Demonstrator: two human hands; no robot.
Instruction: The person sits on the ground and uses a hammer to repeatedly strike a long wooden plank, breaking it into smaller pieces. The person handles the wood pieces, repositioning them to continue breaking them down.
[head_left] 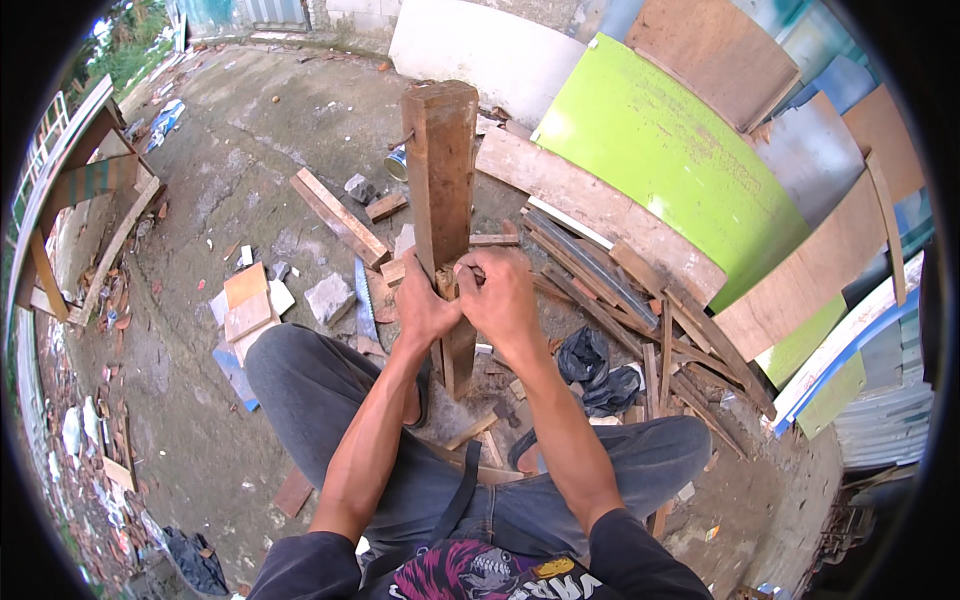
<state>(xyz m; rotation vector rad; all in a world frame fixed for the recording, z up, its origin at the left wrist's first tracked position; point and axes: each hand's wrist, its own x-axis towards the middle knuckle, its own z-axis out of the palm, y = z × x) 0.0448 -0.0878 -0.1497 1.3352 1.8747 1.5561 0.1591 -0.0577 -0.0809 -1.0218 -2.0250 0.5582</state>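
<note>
A thick brown wooden post (445,170) stands upright between my knees, with a nail jutting from its left side near the top. My left hand (425,305) is closed around the post's left side, about midway up, thumb along its near face. Against the right side of the post, my right hand (500,295) is closed with its fingers curled in. Those fingers meet at a rough, notched patch of the wood. Whatever they pinch is hidden or too small to make out. The two hands almost touch at the wrists.
Left of the post lie a saw blade (364,302), a grey stone block (329,300), a wooden beam (340,217) and small board offcuts (247,315). Rightward are stacked timber strips (590,270), a black plastic bag (600,375) and a leaning green panel (670,150).
</note>
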